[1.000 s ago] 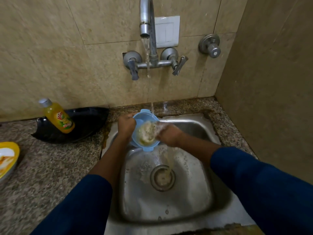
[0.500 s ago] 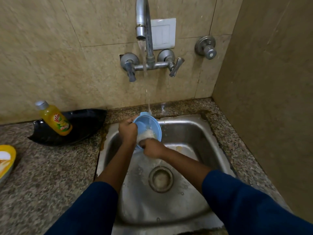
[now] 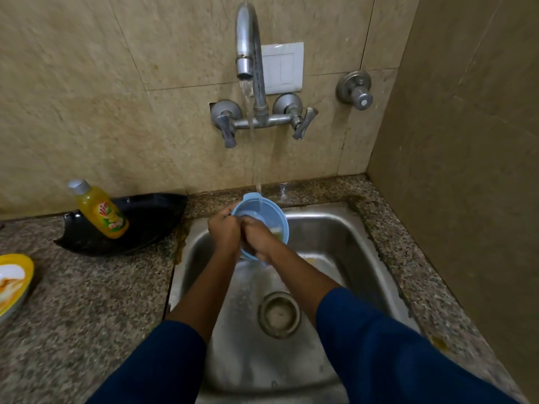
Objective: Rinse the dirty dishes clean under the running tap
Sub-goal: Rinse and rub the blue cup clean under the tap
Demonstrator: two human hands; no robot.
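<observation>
A small light-blue bowl (image 3: 264,212) is held tilted over the back of the steel sink (image 3: 344,258), under the stream from the wall tap (image 3: 246,45). Water runs into the bowl's upper rim. My left hand (image 3: 224,230) grips the bowl's left rim. My right hand (image 3: 258,239) lies against the inside of the bowl, fingers pressed in and covering most of the interior. A little pale residue shows at the bowl's lower right edge.
A yellow dish-soap bottle (image 3: 100,211) leans in a black leaf-shaped dish (image 3: 151,220) on the granite counter at left. A yellow plate (image 3: 14,281) with food smears sits at the far left edge. The drain (image 3: 278,314) lies below my arms. A wall closes the right side.
The food mass seen in the bowl a second ago is mostly gone. My right hand has moved up from the bowl's lower edge into its interior. The view has tilted slightly.
</observation>
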